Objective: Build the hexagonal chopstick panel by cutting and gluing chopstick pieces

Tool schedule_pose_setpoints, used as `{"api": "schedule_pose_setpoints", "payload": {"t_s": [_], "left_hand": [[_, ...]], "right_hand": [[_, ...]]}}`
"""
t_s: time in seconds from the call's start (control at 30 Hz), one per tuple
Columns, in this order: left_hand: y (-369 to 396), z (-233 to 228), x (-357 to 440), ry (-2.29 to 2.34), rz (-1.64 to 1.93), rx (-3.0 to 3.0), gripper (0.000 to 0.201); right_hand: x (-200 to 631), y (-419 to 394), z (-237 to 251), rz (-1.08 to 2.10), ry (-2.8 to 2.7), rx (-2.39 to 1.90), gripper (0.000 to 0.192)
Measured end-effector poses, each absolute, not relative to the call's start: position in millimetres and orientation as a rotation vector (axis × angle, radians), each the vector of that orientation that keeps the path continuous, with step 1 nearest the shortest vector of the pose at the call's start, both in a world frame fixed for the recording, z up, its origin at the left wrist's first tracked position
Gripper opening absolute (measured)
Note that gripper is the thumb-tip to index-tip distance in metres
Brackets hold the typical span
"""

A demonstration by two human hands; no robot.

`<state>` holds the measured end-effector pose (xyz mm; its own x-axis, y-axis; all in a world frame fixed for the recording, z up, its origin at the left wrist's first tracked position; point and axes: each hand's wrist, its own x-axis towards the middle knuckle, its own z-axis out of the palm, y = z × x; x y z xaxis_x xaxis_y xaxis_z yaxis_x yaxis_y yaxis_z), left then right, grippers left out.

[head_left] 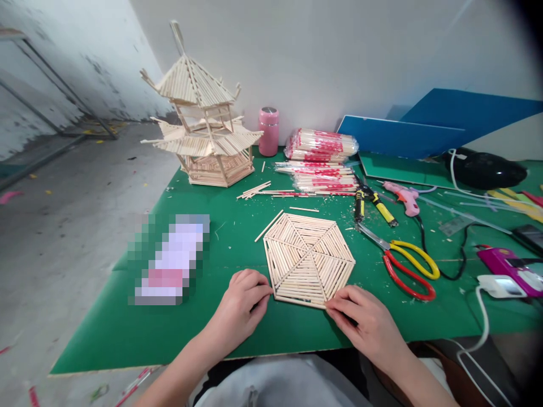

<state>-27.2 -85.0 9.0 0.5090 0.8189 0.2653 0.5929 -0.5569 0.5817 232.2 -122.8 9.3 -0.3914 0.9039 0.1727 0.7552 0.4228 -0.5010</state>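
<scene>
A flat hexagonal panel (pixel 308 258) made of thin wooden sticks lies on the green mat (pixel 237 237) in front of me. My left hand (pixel 242 305) pinches the panel's near left corner with its fingertips. My right hand (pixel 360 319) rests on the mat with its fingertips pressing the panel's near right edge. Several loose sticks (pixel 254 190) lie just beyond the panel.
A two-tier stick pagoda model (pixel 203 127) stands at the back left, next to a pink cup (pixel 268 131). Packs of chopsticks (pixel 320 161) lie behind the panel. Cutters (pixel 375 204), yellow-and-red scissors (pixel 407 265), a pink glue gun (pixel 405 198), cables and blue boards fill the right side.
</scene>
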Motion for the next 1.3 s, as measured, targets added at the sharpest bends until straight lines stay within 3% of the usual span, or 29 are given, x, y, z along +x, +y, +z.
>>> {"api": "schedule_pose_setpoints", "payload": {"t_s": [1.3], "left_hand": [[-80.7, 13.5, -12.2, 1.062, 0.617, 2.579, 0.021]], "right_hand": [[242.5, -130.6, 7.7, 0.414, -2.211, -1.482, 0.009]]}}
